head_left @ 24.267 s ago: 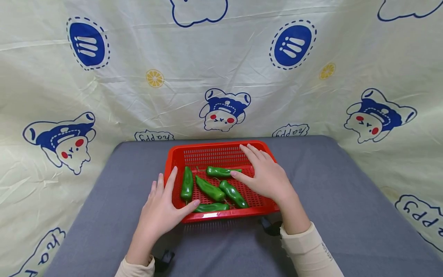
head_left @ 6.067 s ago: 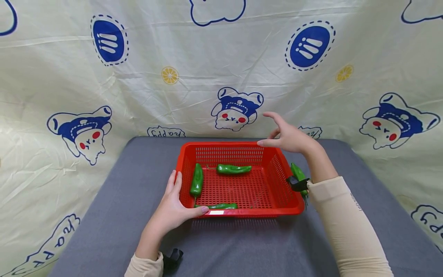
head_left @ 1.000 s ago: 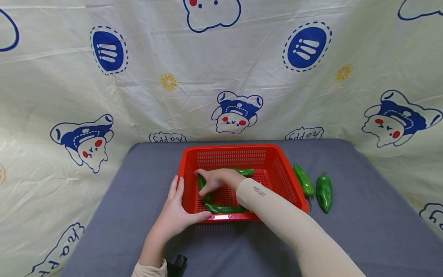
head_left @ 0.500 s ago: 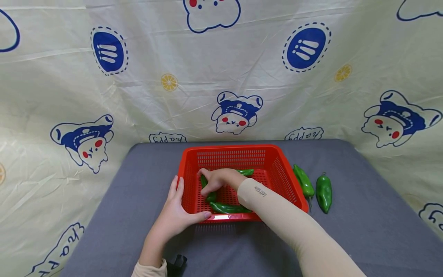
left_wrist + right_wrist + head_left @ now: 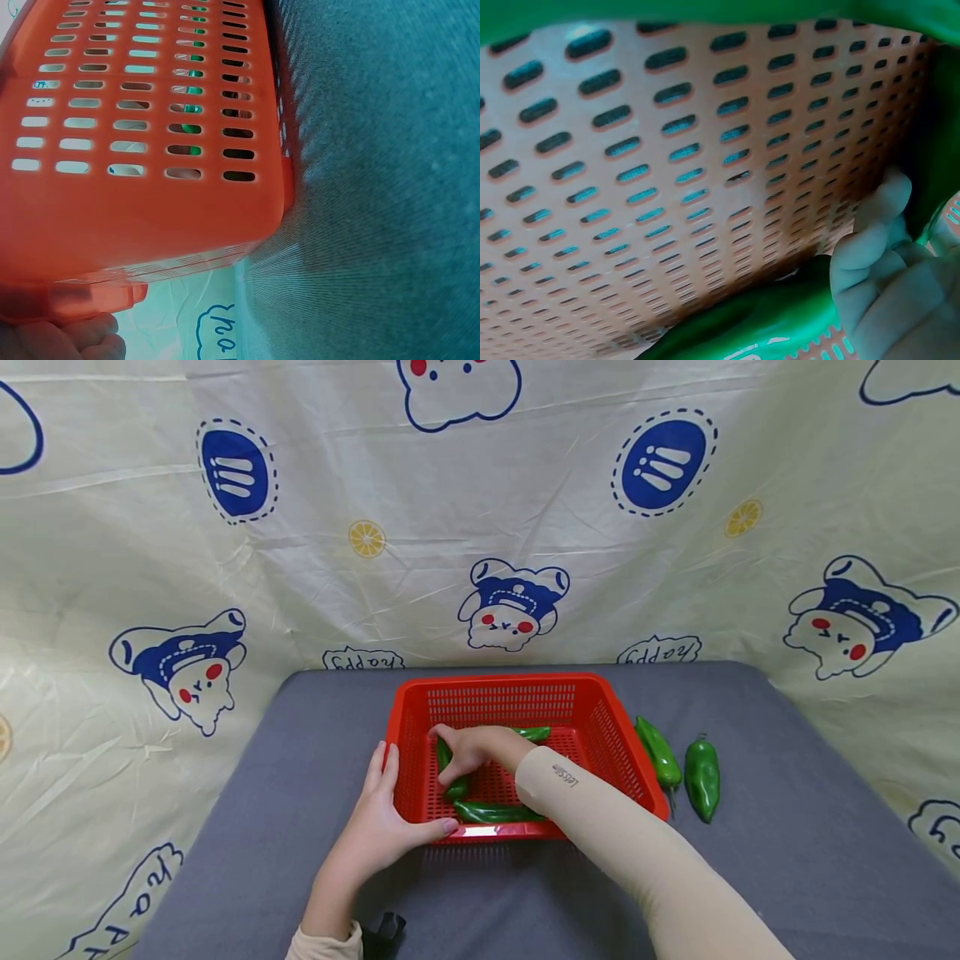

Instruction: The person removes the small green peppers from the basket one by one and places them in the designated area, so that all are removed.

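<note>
Pepper gripped inside red slotted plastic basket

The right hand reaches into the basket, index finger and thumb bent around the green pepper, which lies lengthwise near the left wall; whether it is lifted off the floor cannot be told. The left hand is spread wide at the near left corner, thumb resting on the front rim and fingers reaching along the outside of the left wall.

Two more green peppers share the basket: a front pepper lying along the near wall, and a back pepper partly hidden behind the right hand and wrist.

On the gray cloth, a slanted pepper lies just beside the basket's right wall, its stem toward the person. Near it, an outer pepper has its stem pointing away. Behind hangs a pale backdrop printed with cartoon figures.
</note>
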Demonstrator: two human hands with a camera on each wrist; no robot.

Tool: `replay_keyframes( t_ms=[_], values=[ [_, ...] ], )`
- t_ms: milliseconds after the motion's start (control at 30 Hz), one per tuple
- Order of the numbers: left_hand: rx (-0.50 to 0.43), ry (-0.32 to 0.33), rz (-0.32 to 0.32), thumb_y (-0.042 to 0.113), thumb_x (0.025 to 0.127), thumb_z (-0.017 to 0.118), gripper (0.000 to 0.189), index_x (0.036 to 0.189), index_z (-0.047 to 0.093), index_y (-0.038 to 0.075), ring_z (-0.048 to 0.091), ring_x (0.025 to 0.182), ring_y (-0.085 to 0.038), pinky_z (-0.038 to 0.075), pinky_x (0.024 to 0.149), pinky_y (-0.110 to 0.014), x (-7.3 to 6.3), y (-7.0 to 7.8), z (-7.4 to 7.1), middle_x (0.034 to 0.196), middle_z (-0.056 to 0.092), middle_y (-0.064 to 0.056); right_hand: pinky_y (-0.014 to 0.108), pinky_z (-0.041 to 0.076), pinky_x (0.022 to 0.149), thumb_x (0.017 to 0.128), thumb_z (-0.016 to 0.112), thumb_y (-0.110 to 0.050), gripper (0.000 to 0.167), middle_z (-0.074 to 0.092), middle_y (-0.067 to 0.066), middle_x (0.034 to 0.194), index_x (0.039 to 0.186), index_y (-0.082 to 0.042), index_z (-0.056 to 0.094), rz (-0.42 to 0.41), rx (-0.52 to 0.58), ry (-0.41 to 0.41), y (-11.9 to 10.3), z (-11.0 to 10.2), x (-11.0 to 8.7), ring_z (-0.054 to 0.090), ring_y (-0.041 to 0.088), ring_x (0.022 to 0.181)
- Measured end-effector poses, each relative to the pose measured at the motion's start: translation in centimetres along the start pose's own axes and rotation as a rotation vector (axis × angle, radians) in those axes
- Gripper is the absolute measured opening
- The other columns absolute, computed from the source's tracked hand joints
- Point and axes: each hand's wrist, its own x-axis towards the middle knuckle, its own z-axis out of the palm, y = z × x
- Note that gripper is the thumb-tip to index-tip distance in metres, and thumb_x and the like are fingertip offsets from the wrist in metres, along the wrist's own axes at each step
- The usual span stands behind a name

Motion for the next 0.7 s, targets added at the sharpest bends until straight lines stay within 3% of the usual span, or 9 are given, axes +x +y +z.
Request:
replay_keyframes(
  t_ms=[333, 500, 700],
  values=[
    [0.002, -0.002, -0.020, 0.056, 0.064, 0.086, 0.129, 0.161, 0.007, 0.021, 0.014, 0.153, -0.033, 0.041, 0.110, -0.057, 0.0, 0.1, 0.0, 0.167, -0.007, 0.007, 0.043, 0.045, 0.108, 0.075, 0.083, -0.037, 0.101, 0.051, 0.002, 0.123, 0.154, -0.026, 0.020, -0.061, 0.014, 0.028, 0.4, -0.9, -0.6, 0.050, 0.019, 0.114],
    [0.010, -0.004, -0.017, 0.059, 0.064, 0.085, 0.131, 0.161, 0.006, 0.021, 0.013, 0.153, -0.033, 0.040, 0.111, -0.057, 0.0, 0.2, -0.2, 0.167, -0.008, 0.007, 0.038, 0.050, 0.102, 0.076, 0.084, -0.033, 0.102, 0.051, 0.001, 0.122, 0.154, -0.029, 0.018, -0.109, 0.059, 0.059, 0.5, -1.5, -0.9, 0.053, 0.017, 0.110],
    [0.002, -0.006, -0.018, 0.056, 0.065, 0.086, 0.129, 0.161, 0.007, 0.021, 0.013, 0.153, -0.033, 0.043, 0.109, -0.055, 0.0, 0.1, -0.2, 0.167, -0.008, 0.007, 0.040, 0.048, 0.103, 0.079, 0.082, -0.032, 0.102, 0.052, 0.005, 0.123, 0.155, -0.027, 0.015, -0.160, 0.101, 0.108, 0.8, -2.2, -0.9, 0.055, 0.019, 0.108]
  ],
)
